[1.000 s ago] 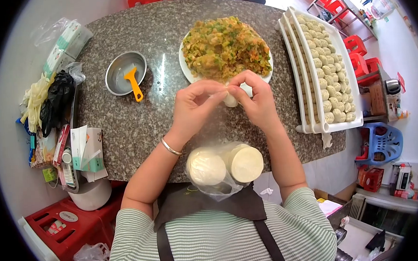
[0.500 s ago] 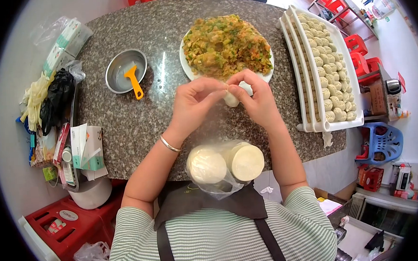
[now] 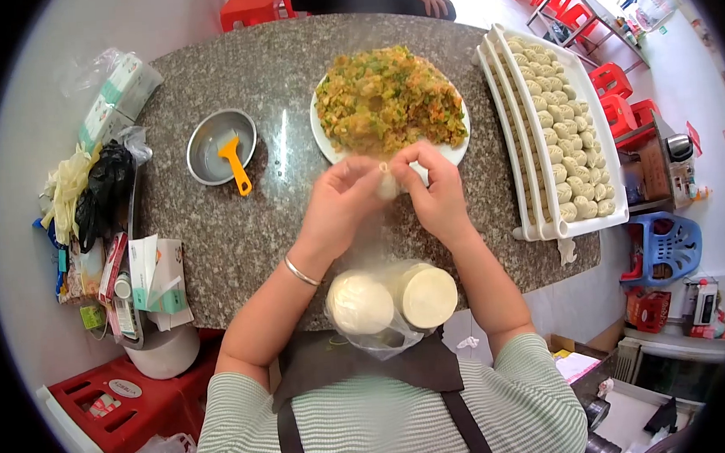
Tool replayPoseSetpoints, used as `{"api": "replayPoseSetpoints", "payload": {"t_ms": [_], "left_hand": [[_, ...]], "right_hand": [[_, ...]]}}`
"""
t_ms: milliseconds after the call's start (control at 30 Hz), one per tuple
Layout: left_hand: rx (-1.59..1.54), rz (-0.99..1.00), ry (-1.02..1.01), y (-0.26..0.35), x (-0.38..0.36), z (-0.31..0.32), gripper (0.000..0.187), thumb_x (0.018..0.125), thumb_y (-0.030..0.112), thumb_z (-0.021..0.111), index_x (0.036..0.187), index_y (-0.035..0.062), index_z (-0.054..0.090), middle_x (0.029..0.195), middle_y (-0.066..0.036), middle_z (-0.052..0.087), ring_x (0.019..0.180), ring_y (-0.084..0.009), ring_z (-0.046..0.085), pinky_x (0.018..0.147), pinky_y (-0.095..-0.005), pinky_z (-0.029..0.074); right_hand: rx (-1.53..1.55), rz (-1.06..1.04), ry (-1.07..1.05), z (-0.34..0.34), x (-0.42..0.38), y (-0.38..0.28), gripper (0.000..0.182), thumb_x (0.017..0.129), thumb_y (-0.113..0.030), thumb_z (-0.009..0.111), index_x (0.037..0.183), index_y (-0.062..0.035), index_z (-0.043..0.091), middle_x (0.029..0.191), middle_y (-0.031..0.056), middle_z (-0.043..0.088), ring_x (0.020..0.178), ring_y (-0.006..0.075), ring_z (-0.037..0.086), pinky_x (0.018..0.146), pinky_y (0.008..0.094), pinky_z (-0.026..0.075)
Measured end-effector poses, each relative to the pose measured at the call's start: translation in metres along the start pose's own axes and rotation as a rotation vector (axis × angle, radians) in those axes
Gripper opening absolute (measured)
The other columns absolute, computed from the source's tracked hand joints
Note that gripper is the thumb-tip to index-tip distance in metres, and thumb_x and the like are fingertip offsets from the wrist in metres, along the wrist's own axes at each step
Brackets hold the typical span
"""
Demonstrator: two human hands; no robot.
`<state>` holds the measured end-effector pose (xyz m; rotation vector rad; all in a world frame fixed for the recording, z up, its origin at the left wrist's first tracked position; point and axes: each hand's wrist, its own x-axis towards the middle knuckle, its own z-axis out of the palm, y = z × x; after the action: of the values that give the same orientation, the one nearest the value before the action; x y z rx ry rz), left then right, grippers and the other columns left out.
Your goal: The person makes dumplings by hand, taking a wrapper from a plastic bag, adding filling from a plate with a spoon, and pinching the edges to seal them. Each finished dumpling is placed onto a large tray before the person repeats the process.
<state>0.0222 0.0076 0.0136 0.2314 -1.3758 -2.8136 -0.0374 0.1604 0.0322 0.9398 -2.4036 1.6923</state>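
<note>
Between my hands is a small pale dumpling (image 3: 387,187), slightly blurred, its wrapper gathered at the top. My left hand (image 3: 341,205) pinches it from one side, thumb and fingertips together. On the other side my right hand (image 3: 434,193) has its thumb and index finger closed at the dumpling's edge. Just beyond my fingers stands a white plate (image 3: 322,138) heaped with chopped, orange-green filling (image 3: 388,98). Nearer my body, two stacks of round dumpling wrappers (image 3: 428,295) sit partly in a clear plastic bag (image 3: 383,346).
Stacked white trays (image 3: 561,231) of shaped dumplings (image 3: 571,146) stand at the right. A metal bowl (image 3: 203,165) with an orange-handled scraper (image 3: 234,163) is on the left. Boxes, bags and gloves (image 3: 73,180) crowd the left edge. Across the table is another person's hand (image 3: 431,0).
My view has tilted, so the table sits lower in the picture. Both hands still grip the dumpling, with my right fingers shifted around its edge. More of the other person shows.
</note>
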Motion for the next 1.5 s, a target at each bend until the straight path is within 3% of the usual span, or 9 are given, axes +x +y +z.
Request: {"api": "replayPoseSetpoints", "payload": {"t_ms": [433, 533, 633, 700, 800, 1200, 1267, 1333, 1500], "left_hand": [[0.209, 0.165, 0.004, -0.015, 0.001, -0.01, 0.008, 0.095, 0.011, 0.058, 0.1, 0.0062, 0.054, 0.098, -0.003, 0.058, 0.093, -0.0119, 0.057, 0.079, -0.0297, 0.05], [0.399, 0.128, -0.049, -0.005, 0.0, -0.013, 0.025, 0.098, 0.022, 0.054, 0.116, 0.0047, 0.054, 0.111, -0.005, 0.057, 0.104, -0.0179, 0.057, 0.088, -0.0332, 0.048], [1.155, 0.5, -0.306, -0.003, 0.003, -0.014, 0.062, 0.086, 0.04, 0.069, 0.134, 0.0073, 0.047, 0.105, -0.017, 0.062, 0.099, -0.033, 0.059, 0.084, -0.0442, 0.05], [0.234, 0.068, -0.099, -0.004, -0.002, -0.005, 0.036, 0.1, 0.024, 0.052, 0.128, 0.0015, 0.049, 0.124, -0.008, 0.055, 0.113, -0.0212, 0.055, 0.096, -0.0354, 0.046], [0.071, -0.037, -0.152, 0.001, -0.001, -0.004, 0.035, 0.1, 0.02, 0.052, 0.128, -0.0004, 0.049, 0.122, -0.012, 0.058, 0.111, -0.0205, 0.058, 0.093, -0.0354, 0.048], [-0.018, -0.105, -0.077, 0.01, -0.016, 0.009, 0.045, 0.1, 0.025, 0.049, 0.136, -0.0009, 0.044, 0.122, -0.007, 0.057, 0.101, -0.0138, 0.059, 0.078, -0.0246, 0.052], [-0.058, -0.088, -0.127, 0.011, -0.015, 0.015, 0.048, 0.1, 0.028, 0.051, 0.136, -0.0017, 0.042, 0.121, -0.008, 0.058, 0.099, -0.0153, 0.061, 0.077, -0.0248, 0.053], [0.025, -0.089, -0.35, 0.008, -0.011, 0.007, 0.047, 0.099, 0.033, 0.052, 0.134, 0.0014, 0.046, 0.133, -0.009, 0.053, 0.121, -0.0174, 0.051, 0.096, -0.0345, 0.046], [-0.06, -0.132, -0.378, 0.007, -0.012, 0.005, 0.05, 0.097, 0.032, 0.055, 0.133, -0.001, 0.042, 0.122, -0.02, 0.06, 0.103, -0.0287, 0.066, 0.082, -0.0329, 0.058]], "right_hand": [[-0.023, -0.158, 0.184, 0.019, -0.007, 0.015, 0.019, 0.089, -0.023, 0.062, 0.086, -0.0048, 0.059, 0.085, 0.0105, 0.057, 0.086, 0.0304, 0.054, 0.083, 0.0402, 0.041], [0.065, -0.133, 0.208, 0.017, -0.006, 0.012, 0.018, 0.088, -0.021, 0.063, 0.082, -0.0054, 0.055, 0.081, 0.0088, 0.053, 0.083, 0.0288, 0.053, 0.083, 0.0404, 0.04], [0.083, -0.139, 0.212, 0.014, -0.008, 0.014, 0.018, 0.087, -0.019, 0.064, 0.079, -0.0056, 0.054, 0.08, 0.0082, 0.052, 0.082, 0.0278, 0.052, 0.084, 0.0397, 0.039], [0.027, -0.171, 0.252, 0.013, -0.005, 0.015, 0.014, 0.087, -0.015, 0.064, 0.083, -0.0039, 0.056, 0.082, 0.0083, 0.055, 0.083, 0.0264, 0.055, 0.082, 0.0389, 0.042], [0.288, 0.025, 0.099, -0.007, 0.0, 0.006, 0.012, 0.085, -0.011, 0.065, 0.091, -0.0013, 0.061, 0.089, 0.0087, 0.06, 0.087, 0.0245, 0.059, 0.079, 0.0371, 0.046], [0.306, -0.037, -0.041, -0.032, 0.002, 0.001, 0.024, 0.076, -0.016, 0.072, 0.095, -0.0004, 0.067, 0.091, 0.0116, 0.068, 0.086, 0.0229, 0.066, 0.077, 0.0338, 0.051], [0.057, -0.243, -0.052, -0.04, -0.002, -0.017, 0.036, 0.072, -0.019, 0.075, 0.104, -0.0041, 0.065, 0.097, 0.0108, 0.068, 0.091, 0.0266, 0.065, 0.082, 0.0367, 0.05], [0.005, -0.241, -0.255, -0.044, -0.004, -0.023, 0.047, 0.069, -0.022, 0.077, 0.112, -0.0075, 0.063, 0.102, 0.0106, 0.067, 0.096, 0.0292, 0.063, 0.087, 0.0395, 0.047], [-0.079, -0.029, -0.232, -0.114, 0.016, -0.041, 0.037, 0.075, -0.018, 0.077, 0.108, -0.0069, 0.065, 0.103, 0.0105, 0.066, 0.098, 0.0258, 0.062, 0.09, 0.0374, 0.047]]}}
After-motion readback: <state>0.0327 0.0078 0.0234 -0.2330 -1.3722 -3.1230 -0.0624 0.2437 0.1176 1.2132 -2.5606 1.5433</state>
